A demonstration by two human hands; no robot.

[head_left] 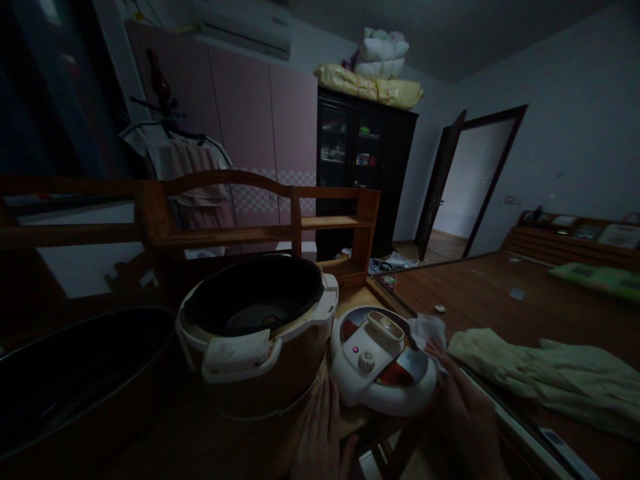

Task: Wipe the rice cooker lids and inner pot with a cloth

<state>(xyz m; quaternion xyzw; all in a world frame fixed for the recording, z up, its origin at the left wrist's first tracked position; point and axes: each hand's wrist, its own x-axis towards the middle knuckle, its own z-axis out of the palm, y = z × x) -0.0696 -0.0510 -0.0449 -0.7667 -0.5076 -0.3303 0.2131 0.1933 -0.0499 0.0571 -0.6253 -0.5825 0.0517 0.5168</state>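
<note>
A white pressure cooker lid (345, 383) with a handle, a valve knob and a pink button rests on the wooden desk. My right hand (463, 393) holds a crumpled white tissue (429, 331) against the lid's right rim. Flat beside the lid's left edge lies my left hand (323, 427), its fingers stretched out and holding nothing. Left of that hand stands the pressure cooker body (295, 363), uncovered, with a dark inside. At the far left is a large dark pot (75, 400), its contents too dim to make out.
A wooden shelf rail (225, 235) runs behind the cooker. Right of the desk is a wide brown bed surface (480, 297) with a pale cloth (540, 367) and a small round white item (439, 309). A dark cabinet (395, 180) stands farther back.
</note>
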